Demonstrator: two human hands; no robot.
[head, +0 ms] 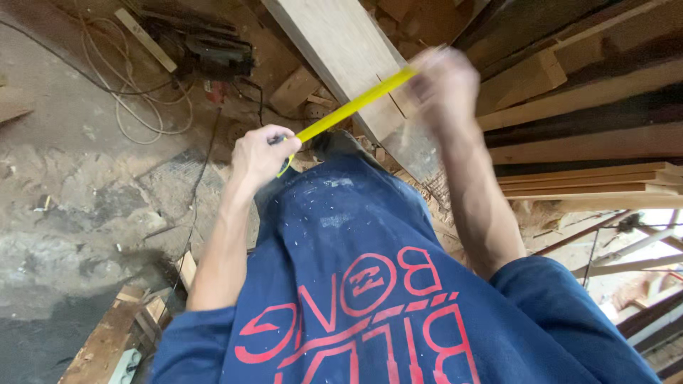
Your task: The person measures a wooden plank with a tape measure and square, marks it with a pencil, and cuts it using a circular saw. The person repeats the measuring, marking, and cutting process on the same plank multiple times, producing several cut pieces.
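Observation:
My left hand is closed around the case of a yellow tape measure. The yellow tape runs up and to the right to my right hand, which pinches its far end and is blurred. The tape stretches across a pale wooden plank that slants down from the top of the view. Below the hands, my blue shirt with red print fills the lower middle.
A dark power tool with cables lies on the dusty concrete floor at upper left. Stacked timber boards fill the right side. Wood offcuts lie at lower left, and metal rods at lower right.

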